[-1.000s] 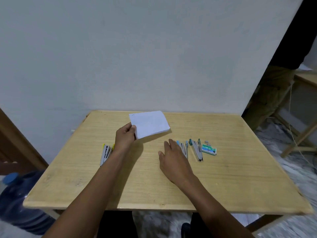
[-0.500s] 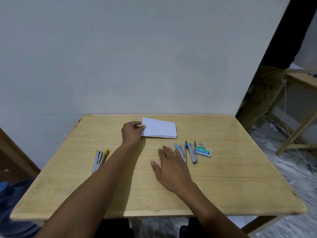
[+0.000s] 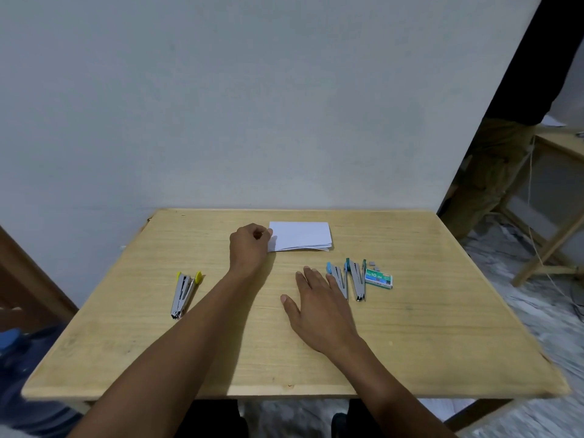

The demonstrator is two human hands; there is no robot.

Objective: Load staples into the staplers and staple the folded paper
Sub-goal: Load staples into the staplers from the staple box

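While the folded paper [image 3: 300, 236] lies flat near the far edge of the table [image 3: 442, 327], the left hand [image 3: 250, 248] curls against its left edge, the grip closed with thumb and fingertips pinching the sheet there. The right hand [image 3: 319, 300] rests palm down mid-table, its grip fully open, fingers straight and holding nothing, just beside the blue stapler [image 3: 338, 279]. A teal stapler [image 3: 357, 278] lies next to that one, and a green staple box [image 3: 378, 278] sits just right of it. A yellow stapler [image 3: 184, 294] lies well apart, on the table's left side.
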